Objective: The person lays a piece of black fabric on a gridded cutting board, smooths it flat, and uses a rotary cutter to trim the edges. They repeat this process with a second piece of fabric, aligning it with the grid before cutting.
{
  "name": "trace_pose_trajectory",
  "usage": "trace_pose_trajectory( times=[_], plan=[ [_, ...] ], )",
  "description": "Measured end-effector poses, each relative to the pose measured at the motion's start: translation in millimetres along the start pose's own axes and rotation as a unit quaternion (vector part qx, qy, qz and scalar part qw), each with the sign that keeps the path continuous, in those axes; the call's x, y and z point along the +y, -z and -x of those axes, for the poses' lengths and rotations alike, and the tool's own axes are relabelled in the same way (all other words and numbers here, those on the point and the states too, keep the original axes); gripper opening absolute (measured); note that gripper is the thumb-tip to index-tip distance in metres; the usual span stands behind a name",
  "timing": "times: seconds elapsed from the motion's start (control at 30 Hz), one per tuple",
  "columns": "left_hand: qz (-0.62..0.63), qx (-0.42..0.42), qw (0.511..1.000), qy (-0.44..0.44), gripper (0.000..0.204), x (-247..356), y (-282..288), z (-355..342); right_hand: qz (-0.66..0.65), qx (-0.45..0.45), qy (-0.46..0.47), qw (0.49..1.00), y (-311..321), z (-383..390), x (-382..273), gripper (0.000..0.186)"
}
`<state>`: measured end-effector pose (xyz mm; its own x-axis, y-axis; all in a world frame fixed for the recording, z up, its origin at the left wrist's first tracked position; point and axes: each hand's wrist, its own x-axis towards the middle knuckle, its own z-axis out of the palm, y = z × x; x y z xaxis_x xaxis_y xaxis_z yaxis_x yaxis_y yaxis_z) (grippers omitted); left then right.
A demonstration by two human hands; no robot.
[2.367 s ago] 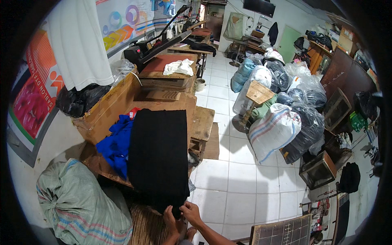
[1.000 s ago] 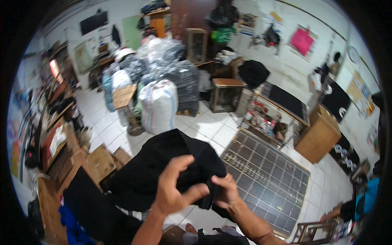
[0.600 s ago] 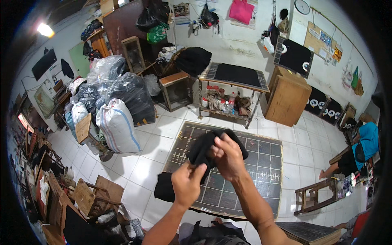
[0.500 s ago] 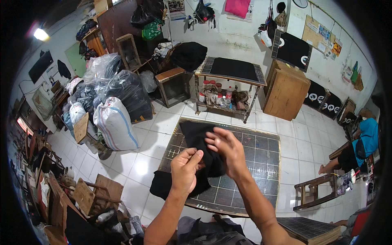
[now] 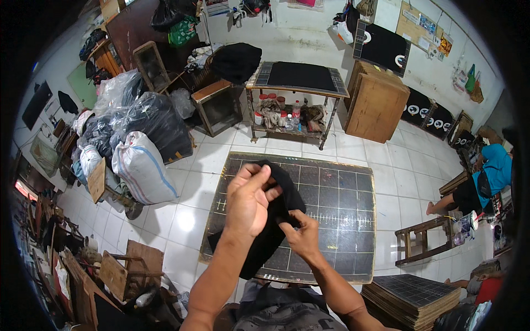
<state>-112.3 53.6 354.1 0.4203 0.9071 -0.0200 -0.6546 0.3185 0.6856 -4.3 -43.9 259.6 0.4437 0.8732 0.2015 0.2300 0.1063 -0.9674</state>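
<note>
A piece of black fabric (image 5: 264, 245) hangs in folds from my two hands over a dark board with a white grid (image 5: 342, 190). My left hand (image 5: 247, 201) is raised at the fabric's upper edge, thumb and fingers pinched together on it. Lower and to the right, my right hand (image 5: 301, 234) grips another part of the same cloth, its thumb and fingers closed. The fabric's lower end drapes toward my body and past the board's near left side. Part of the cloth is hidden behind my left hand and forearm.
Beyond the board stands a wheeled table (image 5: 298, 94) with black cloth on top and jars below. Filled sacks (image 5: 144, 168) sit to the left. A stack of gridded boards (image 5: 411, 298) lies near right. A person in blue (image 5: 491, 171) sits at far right, by a wooden stool (image 5: 425, 240).
My left hand has risen with the fabric's edge. My right hand, formerly spread above, has come down and closed on the cloth. The view has shifted slightly.
</note>
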Motion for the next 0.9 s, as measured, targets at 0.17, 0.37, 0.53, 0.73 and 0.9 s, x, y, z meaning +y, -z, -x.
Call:
trace_pose_trajectory(
  times=[0.17, 0.37, 0.53, 0.73, 0.9],
  plan=[
    [-0.117, -0.037, 0.988, -0.09, 0.006, 38.9, 14.3, -48.9, -0.146, -0.038, -0.01, 0.988, -7.5, -8.1, -6.8, 0.008],
    [-0.354, -0.015, 0.935, -0.036, 0.013, -15.6, 57.1, 3.8, -0.139, 0.04, -0.069, 0.987, -21.3, -7.4, -7.0, 0.009],
    [-0.351, -0.012, 0.936, 0.007, 0.011, -35.7, 91.5, 32.7, -0.13, 0.02, -0.127, 0.983, -30.8, 4.2, -0.2, 0.009],
    [-0.298, -0.001, 0.948, 0.111, 0.013, -33.7, 107.2, 34.9, -0.161, -0.008, -0.158, 0.974, -28.1, 13.7, 13.6, 0.011],
    [-0.264, -0.035, 0.957, 0.12, 0.013, -38.1, 106.5, 34.3, -0.16, -0.006, -0.168, 0.973, -21.6, 18.2, 17.8, 0.013]
  ],
)
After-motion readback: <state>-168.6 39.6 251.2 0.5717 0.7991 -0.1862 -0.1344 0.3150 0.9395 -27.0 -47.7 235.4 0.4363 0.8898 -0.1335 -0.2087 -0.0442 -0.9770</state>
